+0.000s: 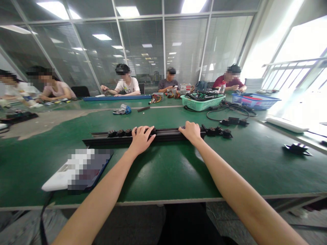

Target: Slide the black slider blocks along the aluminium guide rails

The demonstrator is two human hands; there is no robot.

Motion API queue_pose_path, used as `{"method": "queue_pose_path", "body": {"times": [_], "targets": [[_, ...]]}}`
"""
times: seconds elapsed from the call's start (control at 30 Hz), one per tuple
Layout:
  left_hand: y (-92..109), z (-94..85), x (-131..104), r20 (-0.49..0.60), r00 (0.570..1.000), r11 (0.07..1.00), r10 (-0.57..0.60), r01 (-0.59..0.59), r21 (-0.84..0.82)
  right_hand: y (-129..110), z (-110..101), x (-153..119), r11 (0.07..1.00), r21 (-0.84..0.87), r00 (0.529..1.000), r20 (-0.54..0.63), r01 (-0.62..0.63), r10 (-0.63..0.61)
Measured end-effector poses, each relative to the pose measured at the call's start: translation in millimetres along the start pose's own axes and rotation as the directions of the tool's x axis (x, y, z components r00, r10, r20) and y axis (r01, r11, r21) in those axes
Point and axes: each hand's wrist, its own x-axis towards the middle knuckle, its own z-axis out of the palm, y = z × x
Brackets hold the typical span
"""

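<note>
A long black rail [167, 136] lies across the green table in front of me, with a slot along its top. Over its left half curls my left hand [142, 139], thumb at the near side and fingers on the top. Several small black modules [120, 132] sit in a row along the rail just left of that hand. My right hand [191, 131] is closed around the rail near its right end; what lies under its fingers is hidden. Right beside it are more black modules [216, 131], at the rail's end and on the table.
A white power bank-like block [60, 175] and a dark phone-like slab [102, 166] lie front left. Farther back stand a green basket [201, 103] of cables and a blue basket [255, 100]. A loose module [297, 148] lies at right. Several people sit across the table [163, 177].
</note>
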Motion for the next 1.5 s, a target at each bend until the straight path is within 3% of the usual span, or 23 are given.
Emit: {"method": "queue_pose_path", "body": {"times": [0.37, 0.93, 1.5], "targets": [[-0.9, 1.0, -0.3, -0.008, 1.0, 1.0, 0.004, -0.004, -0.005, 0.2, -0.5, -1.5, 1.0, -0.028, 1.0, -0.004, -0.002, 0.002], [-0.7, 0.9, -0.4, -0.003, 1.0, 1.0, 0.003, -0.003, 0.016, -1.2, -0.3, -2.2, 0.994, -0.011, 0.993, -0.039, -0.108, 0.107], [-2.7, 3.3, 0.2, -0.004, 1.0, 1.0, 0.009, -0.009, 0.013, 2.5, -1.4, 0.9, 0.993, -0.022, 0.991, 0.065, -0.114, 0.115]]}}
